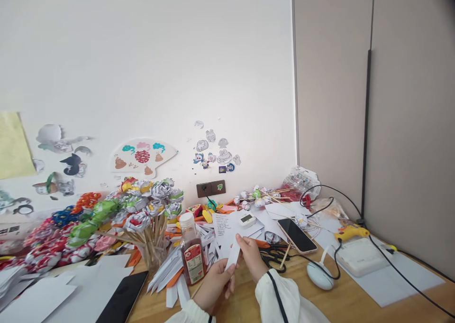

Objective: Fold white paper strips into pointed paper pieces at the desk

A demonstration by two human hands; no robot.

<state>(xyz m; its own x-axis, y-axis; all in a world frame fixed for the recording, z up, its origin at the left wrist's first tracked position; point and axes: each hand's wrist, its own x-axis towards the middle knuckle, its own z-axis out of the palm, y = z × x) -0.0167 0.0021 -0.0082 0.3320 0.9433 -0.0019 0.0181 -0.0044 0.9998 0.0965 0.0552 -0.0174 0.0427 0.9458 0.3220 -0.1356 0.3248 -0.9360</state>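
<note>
both hands' fingers [227, 267] pinch a white paper strip [232, 256] together.

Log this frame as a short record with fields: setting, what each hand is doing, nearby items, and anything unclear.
setting: wooden desk against a white wall, covered with craft material
left hand: holds the lower end of a white paper strip
right hand: pinches the same strip near its upper part
nearby: sauce bottle, scissors, phone, glue gun, paper flowers on sticks
unclear: whether the strip is folded
</note>
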